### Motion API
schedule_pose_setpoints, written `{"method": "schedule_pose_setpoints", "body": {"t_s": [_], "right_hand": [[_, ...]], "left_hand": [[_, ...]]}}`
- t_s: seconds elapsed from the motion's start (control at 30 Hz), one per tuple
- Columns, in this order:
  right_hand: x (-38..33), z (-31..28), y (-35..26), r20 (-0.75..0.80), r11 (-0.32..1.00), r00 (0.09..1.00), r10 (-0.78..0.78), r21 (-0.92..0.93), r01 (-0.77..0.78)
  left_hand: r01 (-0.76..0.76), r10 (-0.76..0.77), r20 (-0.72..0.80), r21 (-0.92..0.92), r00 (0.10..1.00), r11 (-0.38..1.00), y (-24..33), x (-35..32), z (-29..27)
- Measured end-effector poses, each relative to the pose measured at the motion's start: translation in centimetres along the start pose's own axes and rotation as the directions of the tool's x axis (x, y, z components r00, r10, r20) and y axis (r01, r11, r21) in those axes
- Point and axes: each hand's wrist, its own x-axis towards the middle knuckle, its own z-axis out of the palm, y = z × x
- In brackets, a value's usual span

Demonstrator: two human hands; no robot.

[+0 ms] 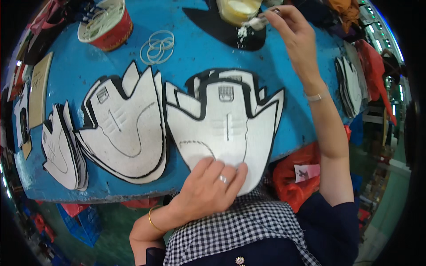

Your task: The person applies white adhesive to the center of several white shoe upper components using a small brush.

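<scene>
In front of me a white shoe upper (224, 126) with black edging lies at the table's front, its rounded end reaching past the edge. My left hand (208, 188) grips that end with bent fingers, the thumb hidden. Other dark-edged pieces show beneath its far side. At the upper right, my right hand (293, 29) pinches a small brush (259, 22) with a whitish tip, its handle mostly hidden. The brush is beside a tub of pale yellow paste (239, 9), above a black piece (208, 29) dotted with white crumbs (242, 34).
More stacked uppers (126, 126) lie to the left, with a narrower stack (62, 153) beyond. A red tub (111, 31) of pale rings and several loose rings (157, 47) are at the back. Another stack (348, 86) is at the right. Red bags (295, 175) hang below the table edge.
</scene>
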Motion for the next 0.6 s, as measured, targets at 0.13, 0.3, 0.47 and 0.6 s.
{"method": "schedule_pose_setpoints", "body": {"t_s": [0.13,0.3,0.47,0.6], "right_hand": [[5.8,0.6,4.8,-0.121,0.998,0.990,0.066,-0.016,-0.068],[6.9,2.6,3.6,-0.041,0.889,0.988,-0.147,-0.444,0.114],[5.8,0.6,3.5,0.022,0.788,0.967,-0.253,-0.575,0.220],[2.5,-2.0,3.1,0.019,0.984,0.999,0.037,-0.174,-0.033]], "left_hand": [[-0.145,0.140,-0.120,-0.041,0.983,0.989,0.2,-0.6,-5.3],[0.229,-0.093,-0.513,0.209,0.854,0.951,0.8,-5.0,-8.2],[0.465,-0.460,-0.120,0.419,0.880,0.780,-5.0,-6.2,-7.5],[0.338,-0.342,-0.051,-0.075,0.938,0.938,-2.9,-4.9,-4.2]]}}
